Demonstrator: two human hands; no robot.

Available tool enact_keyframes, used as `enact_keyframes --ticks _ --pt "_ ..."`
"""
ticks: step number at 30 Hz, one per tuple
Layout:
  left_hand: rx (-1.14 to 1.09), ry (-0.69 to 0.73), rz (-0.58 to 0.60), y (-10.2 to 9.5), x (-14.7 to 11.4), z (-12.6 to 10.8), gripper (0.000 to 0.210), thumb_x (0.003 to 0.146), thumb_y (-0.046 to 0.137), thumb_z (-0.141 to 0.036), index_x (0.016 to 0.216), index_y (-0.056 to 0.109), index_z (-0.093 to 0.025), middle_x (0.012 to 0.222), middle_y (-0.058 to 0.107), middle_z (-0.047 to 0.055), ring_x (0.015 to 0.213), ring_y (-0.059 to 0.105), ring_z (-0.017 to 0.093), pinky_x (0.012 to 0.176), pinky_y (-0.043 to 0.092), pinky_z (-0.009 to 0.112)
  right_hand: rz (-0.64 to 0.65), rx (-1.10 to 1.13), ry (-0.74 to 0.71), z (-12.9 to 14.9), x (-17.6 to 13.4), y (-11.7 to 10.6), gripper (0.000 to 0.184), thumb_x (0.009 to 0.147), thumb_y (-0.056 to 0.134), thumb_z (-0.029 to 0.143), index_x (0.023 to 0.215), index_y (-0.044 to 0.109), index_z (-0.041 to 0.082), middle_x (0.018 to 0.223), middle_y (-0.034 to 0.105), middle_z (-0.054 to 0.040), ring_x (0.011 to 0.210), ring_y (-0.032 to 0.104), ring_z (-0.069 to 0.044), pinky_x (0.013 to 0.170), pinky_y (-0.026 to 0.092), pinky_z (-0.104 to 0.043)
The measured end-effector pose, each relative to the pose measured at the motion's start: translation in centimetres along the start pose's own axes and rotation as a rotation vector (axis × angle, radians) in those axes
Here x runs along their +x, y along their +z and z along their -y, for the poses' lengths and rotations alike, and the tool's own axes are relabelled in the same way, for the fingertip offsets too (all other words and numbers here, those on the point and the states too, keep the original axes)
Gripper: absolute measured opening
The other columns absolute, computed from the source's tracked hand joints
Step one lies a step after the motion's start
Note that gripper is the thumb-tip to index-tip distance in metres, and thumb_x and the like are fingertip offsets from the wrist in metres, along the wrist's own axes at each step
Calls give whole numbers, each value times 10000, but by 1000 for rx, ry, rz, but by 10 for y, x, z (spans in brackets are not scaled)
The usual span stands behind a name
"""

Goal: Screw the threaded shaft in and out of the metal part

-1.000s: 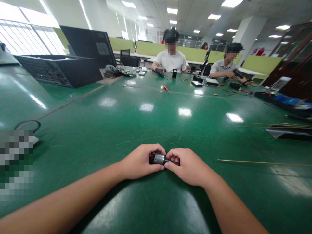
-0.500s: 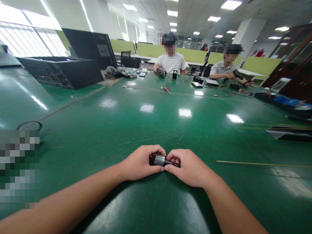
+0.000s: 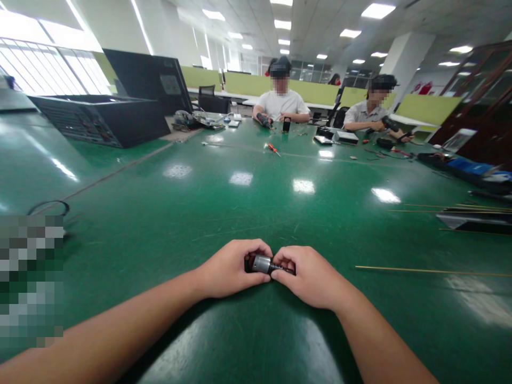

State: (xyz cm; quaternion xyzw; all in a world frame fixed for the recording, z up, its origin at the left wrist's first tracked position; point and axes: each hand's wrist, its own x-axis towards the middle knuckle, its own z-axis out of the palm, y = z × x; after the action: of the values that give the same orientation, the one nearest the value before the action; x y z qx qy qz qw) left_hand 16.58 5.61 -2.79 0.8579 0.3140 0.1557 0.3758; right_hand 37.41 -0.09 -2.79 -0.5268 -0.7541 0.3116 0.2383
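Note:
A small silver metal cylinder with a dark stepped shaft (image 3: 262, 264) lies level between my two hands, just over the near part of the green table. My left hand (image 3: 237, 268) curls its thumb and fingers around the silver end, whose far left side is dark and partly covered by the palm. The thin shaft on the right is gripped by my right hand (image 3: 306, 274), with the thumb in front and the fingers bent behind. The fingertips of both hands almost meet at the middle of the part.
A thin brass-coloured rod (image 3: 432, 271) lies right of my right arm, with more rods and a dark tray (image 3: 472, 218) beyond. An orange screwdriver (image 3: 272, 149) is farther out. Black computer casing (image 3: 120, 120) stands far left. Two people (image 3: 281, 104) with power tools sit across the table (image 3: 180, 208).
My hands and the metal part stay almost where they were. Across the table, the person in white has brought the other forearm up onto the tabletop.

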Motion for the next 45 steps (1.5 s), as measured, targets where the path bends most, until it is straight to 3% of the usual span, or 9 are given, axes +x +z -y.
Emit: enact_keyframes --ticks 45 --pt "24 39 2 -1 2 -1 254 781 702 -271 1013 627 -203 907 675 -2 804 616 155 717 447 252 5 -124 -17 4 -2 -2 117 831 670 271 918 687 194 855 664 -24 741 556 -142 638 339 -257"
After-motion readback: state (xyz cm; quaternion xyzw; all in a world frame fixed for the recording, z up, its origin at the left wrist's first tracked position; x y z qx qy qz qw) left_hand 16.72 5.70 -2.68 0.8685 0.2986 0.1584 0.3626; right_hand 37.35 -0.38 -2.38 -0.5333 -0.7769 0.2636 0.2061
